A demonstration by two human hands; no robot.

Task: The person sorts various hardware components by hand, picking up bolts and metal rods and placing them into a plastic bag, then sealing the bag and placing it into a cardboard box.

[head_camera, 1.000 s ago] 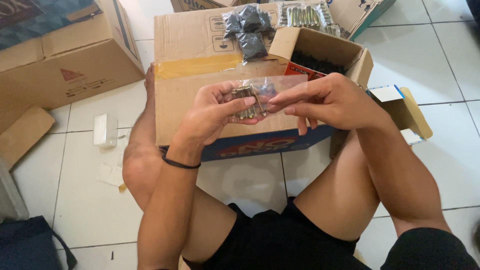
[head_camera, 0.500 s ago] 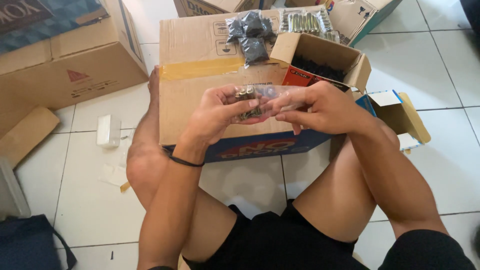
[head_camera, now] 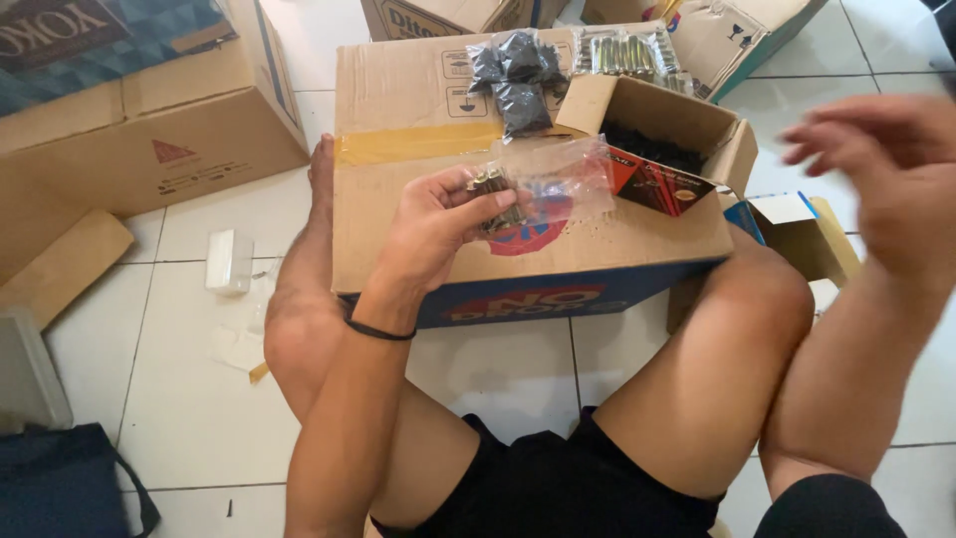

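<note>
My left hand (head_camera: 438, 224) grips a small clear plastic bag (head_camera: 558, 179) with several dark metal parts bunched at its left end, held above a flat cardboard box (head_camera: 418, 100) between my knees. My right hand (head_camera: 886, 159) hovers blurred at the far right, fingers spread, holding nothing. On the box lie a few dark filled bags (head_camera: 513, 75) and a clear pack of metal pieces (head_camera: 622, 50). A small open carton (head_camera: 657, 134) with dark contents sits on the box's right side.
A large cardboard box (head_camera: 149, 120) stands at the left, with a small white block (head_camera: 229, 261) on the tiled floor beside it. More cartons line the top edge. A small open box (head_camera: 797, 224) lies by my right knee. A dark bag (head_camera: 60, 483) is at bottom left.
My right hand has let go of the bag and swung away to the right. My left hand still holds the bag, now alone.
</note>
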